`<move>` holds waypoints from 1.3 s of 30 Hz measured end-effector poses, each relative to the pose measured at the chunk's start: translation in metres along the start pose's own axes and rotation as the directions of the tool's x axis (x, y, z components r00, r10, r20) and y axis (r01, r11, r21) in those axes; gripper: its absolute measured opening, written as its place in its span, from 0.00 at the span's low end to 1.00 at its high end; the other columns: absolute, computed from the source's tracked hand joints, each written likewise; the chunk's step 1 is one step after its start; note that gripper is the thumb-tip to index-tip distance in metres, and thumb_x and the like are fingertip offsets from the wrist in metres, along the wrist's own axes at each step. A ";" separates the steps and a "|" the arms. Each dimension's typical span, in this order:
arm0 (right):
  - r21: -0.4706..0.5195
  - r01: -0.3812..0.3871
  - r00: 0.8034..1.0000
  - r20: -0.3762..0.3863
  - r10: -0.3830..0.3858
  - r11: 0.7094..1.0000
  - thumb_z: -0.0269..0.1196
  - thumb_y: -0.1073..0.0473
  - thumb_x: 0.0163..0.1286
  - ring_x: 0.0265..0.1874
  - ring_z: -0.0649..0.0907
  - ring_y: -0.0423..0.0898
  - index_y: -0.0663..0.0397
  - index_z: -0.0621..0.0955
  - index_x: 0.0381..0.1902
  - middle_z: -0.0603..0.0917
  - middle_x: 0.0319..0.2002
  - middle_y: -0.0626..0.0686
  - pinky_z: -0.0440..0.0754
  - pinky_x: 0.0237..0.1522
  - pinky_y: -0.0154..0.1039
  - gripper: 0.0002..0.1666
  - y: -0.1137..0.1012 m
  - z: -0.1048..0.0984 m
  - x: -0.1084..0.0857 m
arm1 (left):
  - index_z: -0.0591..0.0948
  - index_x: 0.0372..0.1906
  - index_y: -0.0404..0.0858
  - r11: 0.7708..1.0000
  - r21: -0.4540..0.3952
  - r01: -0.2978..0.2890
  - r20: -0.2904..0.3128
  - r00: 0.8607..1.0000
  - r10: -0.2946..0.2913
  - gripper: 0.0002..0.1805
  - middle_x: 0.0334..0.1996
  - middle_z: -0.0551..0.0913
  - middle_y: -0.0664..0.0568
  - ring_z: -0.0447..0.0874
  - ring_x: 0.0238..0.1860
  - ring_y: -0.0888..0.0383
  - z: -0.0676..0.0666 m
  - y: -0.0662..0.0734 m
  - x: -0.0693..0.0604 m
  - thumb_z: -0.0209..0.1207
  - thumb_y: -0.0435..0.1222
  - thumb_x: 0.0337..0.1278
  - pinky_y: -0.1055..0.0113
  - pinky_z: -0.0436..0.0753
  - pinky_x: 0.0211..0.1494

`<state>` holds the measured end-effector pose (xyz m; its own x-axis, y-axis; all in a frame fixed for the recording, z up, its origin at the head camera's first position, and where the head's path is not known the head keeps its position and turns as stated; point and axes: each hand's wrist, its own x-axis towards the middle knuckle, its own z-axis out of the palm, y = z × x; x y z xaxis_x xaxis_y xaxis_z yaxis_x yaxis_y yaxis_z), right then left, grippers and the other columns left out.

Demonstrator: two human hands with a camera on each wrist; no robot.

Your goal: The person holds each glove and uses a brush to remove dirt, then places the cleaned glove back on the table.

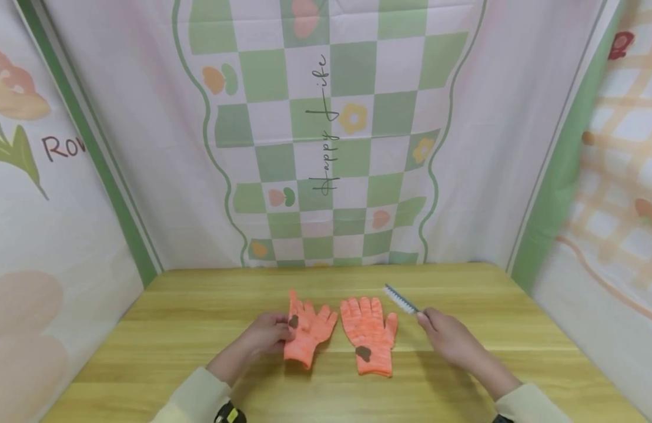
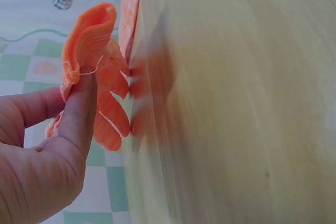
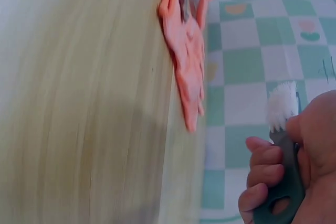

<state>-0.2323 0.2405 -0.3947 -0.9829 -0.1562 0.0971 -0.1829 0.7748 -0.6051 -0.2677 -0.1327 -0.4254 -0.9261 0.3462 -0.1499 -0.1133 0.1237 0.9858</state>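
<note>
Two orange knitted gloves are at the middle of the table. My left hand (image 1: pixel 268 332) pinches the left glove (image 1: pixel 307 335) near its cuff, between thumb and fingers, and lifts that side off the wood; a brown stain shows on it. In the left wrist view this glove (image 2: pixel 107 77) tilts with its cuff opening toward the camera. The right glove (image 1: pixel 369 335) lies flat, fingers pointing away, with a brown stain near its cuff. My right hand (image 1: pixel 452 338) grips a scrub brush (image 1: pixel 401 298) by its dark handle, white bristles raised above the table, right of the flat glove.
The wooden table (image 1: pixel 199 329) runs back to a hanging cloth (image 1: pixel 352 158) with green and white checks. Patterned curtains (image 1: pixel 56 194) close off the left and right sides.
</note>
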 end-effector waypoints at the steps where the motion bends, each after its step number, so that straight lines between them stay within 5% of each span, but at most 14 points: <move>1: -0.003 0.003 1.000 -0.003 -0.003 1.000 0.46 0.54 0.80 0.18 0.66 0.45 0.65 0.75 0.41 0.66 0.20 0.51 0.67 0.18 0.37 0.19 -0.004 0.001 0.000 | 0.70 0.56 0.15 1.000 -0.011 -0.001 0.003 1.000 0.001 0.20 0.42 0.83 0.39 0.83 0.45 0.45 0.000 0.001 0.000 0.53 0.20 0.59 0.55 0.84 0.47; 8: -0.020 0.021 0.999 -0.024 -0.022 1.000 0.43 0.48 0.81 0.17 0.65 0.43 0.58 0.74 0.38 0.67 0.19 0.50 0.65 0.17 0.35 0.21 -0.028 0.013 -0.004 | 0.68 0.57 0.15 0.997 -0.073 -0.017 0.028 0.999 0.019 0.20 0.43 0.83 0.39 0.84 0.46 0.44 0.005 0.007 -0.005 0.53 0.20 0.61 0.56 0.84 0.49; 21: -0.133 0.166 0.984 -0.035 -0.172 0.977 0.49 0.50 0.79 0.14 0.64 0.38 0.51 0.69 0.30 0.67 0.16 0.46 0.63 0.16 0.31 0.17 -0.054 0.034 -0.007 | 0.68 0.59 0.16 0.993 -0.102 -0.063 0.074 0.995 0.070 0.22 0.41 0.83 0.42 0.83 0.46 0.48 0.017 0.018 -0.014 0.54 0.21 0.61 0.56 0.83 0.50; 31: -0.179 0.312 0.944 -0.053 -0.325 0.933 0.51 0.49 0.78 0.11 0.62 0.35 0.48 0.69 0.29 0.64 0.14 0.42 0.61 0.14 0.30 0.16 -0.071 0.044 -0.008 | 0.69 0.60 0.17 0.991 -0.081 -0.102 0.052 0.993 0.106 0.24 0.45 0.83 0.40 0.84 0.44 0.49 0.027 0.027 -0.020 0.56 0.22 0.58 0.57 0.84 0.47; 39: -0.193 0.367 0.920 -0.067 -0.386 0.910 0.52 0.50 0.78 0.12 0.65 0.35 0.49 0.69 0.31 0.67 0.17 0.39 0.66 0.14 0.31 0.14 -0.082 0.051 -0.012 | 0.70 0.59 0.18 0.989 -0.092 -0.116 0.090 0.988 0.124 0.23 0.45 0.83 0.37 0.85 0.42 0.49 0.040 0.036 -0.027 0.56 0.22 0.58 0.58 0.85 0.46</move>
<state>-0.2046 0.1479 -0.3864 -0.8352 -0.4018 0.3755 -0.5313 0.7657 -0.3625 -0.2326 -0.1008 -0.3886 -0.8967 0.4415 -0.0323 -0.0376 -0.0032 0.9993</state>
